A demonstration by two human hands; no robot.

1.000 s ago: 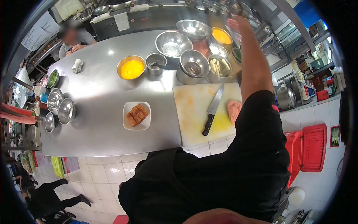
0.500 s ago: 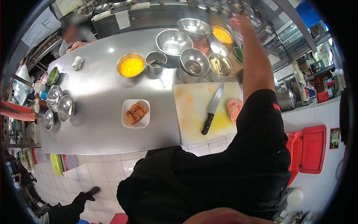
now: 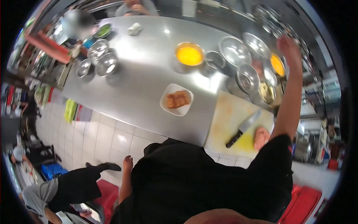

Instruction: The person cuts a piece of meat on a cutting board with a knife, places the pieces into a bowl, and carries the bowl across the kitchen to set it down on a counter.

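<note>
My right arm is stretched forward, and my right hand (image 3: 288, 47) is raised at the far right, nearest a bowl of orange-yellow liquid (image 3: 277, 65). Blur hides its fingers and anything in them. My left hand (image 3: 128, 162) hangs low beside my body, off the table; it is too small and smeared to make out its fingers. A black-handled knife (image 3: 242, 129) lies on the white cutting board (image 3: 223, 112), left of a pink cloth-like lump (image 3: 261, 137). A square white dish (image 3: 167, 106) holds a browned, scored block of food (image 3: 178, 99).
Across the steel table (image 3: 141, 89) stand a bowl of yellow liquid (image 3: 189, 55), a steel pot (image 3: 214, 61), several metal bowls (image 3: 235, 52) and a container of pale sticks (image 3: 266, 93). A crumpled white cloth (image 3: 134, 29) lies far back. People (image 3: 74, 179) are at the lower left and behind the table.
My view has turned left, so the table appears shifted right and tilted. My left hand has come into view beside my body. My right arm stays stretched out. More of the lower-left person shows.
</note>
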